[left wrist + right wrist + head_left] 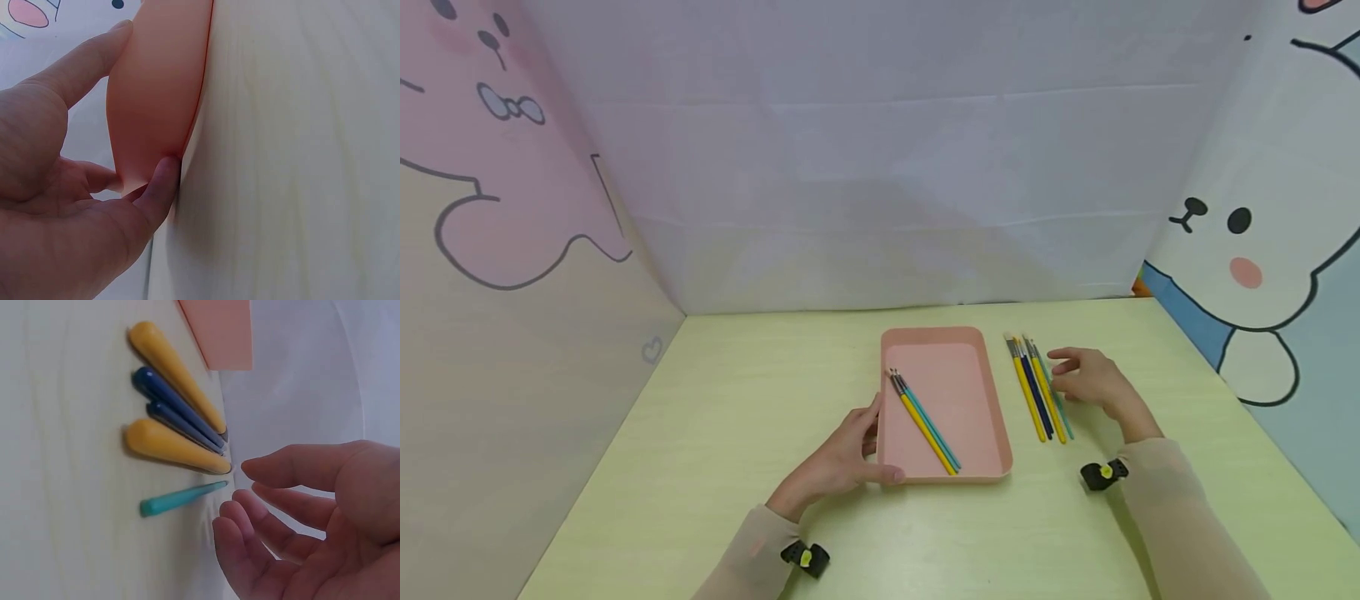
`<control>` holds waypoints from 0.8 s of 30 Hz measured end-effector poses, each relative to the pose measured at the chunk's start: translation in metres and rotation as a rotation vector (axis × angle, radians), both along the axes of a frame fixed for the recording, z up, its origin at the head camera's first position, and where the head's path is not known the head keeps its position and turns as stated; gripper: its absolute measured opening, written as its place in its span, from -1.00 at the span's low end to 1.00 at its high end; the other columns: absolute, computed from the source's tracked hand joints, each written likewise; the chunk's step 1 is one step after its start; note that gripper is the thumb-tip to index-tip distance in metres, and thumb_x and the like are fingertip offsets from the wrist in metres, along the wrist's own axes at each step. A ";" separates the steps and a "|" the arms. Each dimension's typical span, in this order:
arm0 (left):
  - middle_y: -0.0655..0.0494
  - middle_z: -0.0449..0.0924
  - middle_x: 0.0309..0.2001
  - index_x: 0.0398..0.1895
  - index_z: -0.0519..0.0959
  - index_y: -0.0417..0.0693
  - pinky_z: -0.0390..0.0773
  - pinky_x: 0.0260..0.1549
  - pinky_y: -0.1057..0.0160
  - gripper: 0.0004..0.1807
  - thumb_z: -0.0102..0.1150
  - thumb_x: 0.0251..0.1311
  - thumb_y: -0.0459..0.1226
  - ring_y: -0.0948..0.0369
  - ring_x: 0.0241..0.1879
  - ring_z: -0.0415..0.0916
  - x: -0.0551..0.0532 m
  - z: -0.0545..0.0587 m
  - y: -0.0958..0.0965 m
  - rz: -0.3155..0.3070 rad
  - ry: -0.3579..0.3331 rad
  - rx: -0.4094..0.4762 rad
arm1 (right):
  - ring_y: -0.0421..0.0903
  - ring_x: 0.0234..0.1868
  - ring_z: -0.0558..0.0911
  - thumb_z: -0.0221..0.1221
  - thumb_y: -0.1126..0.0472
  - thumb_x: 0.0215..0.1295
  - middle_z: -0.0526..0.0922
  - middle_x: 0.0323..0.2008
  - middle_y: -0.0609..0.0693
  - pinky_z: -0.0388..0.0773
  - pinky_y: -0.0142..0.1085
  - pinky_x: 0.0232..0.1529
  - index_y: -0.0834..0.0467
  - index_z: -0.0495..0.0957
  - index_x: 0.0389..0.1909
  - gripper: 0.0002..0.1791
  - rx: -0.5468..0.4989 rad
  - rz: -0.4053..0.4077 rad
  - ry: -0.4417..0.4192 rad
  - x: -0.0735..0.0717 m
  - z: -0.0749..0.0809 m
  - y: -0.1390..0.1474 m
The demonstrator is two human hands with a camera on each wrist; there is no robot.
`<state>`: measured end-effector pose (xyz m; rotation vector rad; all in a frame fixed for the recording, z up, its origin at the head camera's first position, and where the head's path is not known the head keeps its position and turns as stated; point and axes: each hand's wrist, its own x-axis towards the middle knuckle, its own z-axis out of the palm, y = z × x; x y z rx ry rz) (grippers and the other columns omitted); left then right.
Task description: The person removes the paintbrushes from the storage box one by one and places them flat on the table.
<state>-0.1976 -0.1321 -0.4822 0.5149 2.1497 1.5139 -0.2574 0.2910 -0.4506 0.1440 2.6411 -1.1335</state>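
Note:
A shallow pink tray [973,400] lies on the table, with a yellow-handled paintbrush [922,425] and teal-handled brushwork [936,429] slanting across its left part. My left hand [848,454] holds the tray at its near left corner, thumb at the front edge and fingers along the left side. The left wrist view shows fingers bent round the tray wall [162,87]. To the right of the tray lie several paintbrushes with yellow [1028,392], dark blue and teal handles [181,499]. Beside the teal one hovers my right hand [1093,382], fingers loosely bent and holding nothing.
The pale wood-grain table [760,400] extends around the tray. A white cloth wall [887,183] rises behind it, and printed cartoon panels [1247,250] stand at both sides. Each wrist carries a small black device [805,558].

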 end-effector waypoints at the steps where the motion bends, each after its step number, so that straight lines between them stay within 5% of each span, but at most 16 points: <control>1: -0.19 0.05 0.52 0.77 -0.25 0.20 0.55 0.39 0.08 0.38 0.64 0.14 -0.23 -0.09 0.48 0.36 0.000 0.000 0.000 0.000 0.001 0.001 | 0.05 -0.09 0.67 0.26 0.28 0.43 0.53 0.24 0.42 0.74 -0.25 -0.13 0.36 0.29 0.54 -0.29 0.002 0.012 0.016 0.001 0.002 0.000; 9: -0.19 0.05 0.52 0.77 -0.25 0.21 0.58 0.36 0.09 0.37 0.64 0.14 -0.23 -0.09 0.45 0.39 0.000 0.000 -0.002 0.004 -0.001 0.003 | 0.31 0.17 0.61 0.25 0.23 0.49 0.53 0.26 0.42 0.74 -0.07 0.02 0.33 0.29 0.56 -0.30 0.017 0.077 0.124 0.006 0.019 -0.009; 24: -0.18 0.05 0.51 0.77 -0.26 0.24 0.57 0.37 0.11 0.38 0.63 0.14 -0.26 -0.05 0.46 0.39 0.001 0.002 0.001 0.003 -0.006 0.006 | 0.35 0.23 0.59 0.25 0.24 0.49 0.53 0.29 0.39 0.71 0.12 0.13 0.28 0.32 0.56 -0.32 -0.026 0.118 0.221 0.016 0.036 -0.032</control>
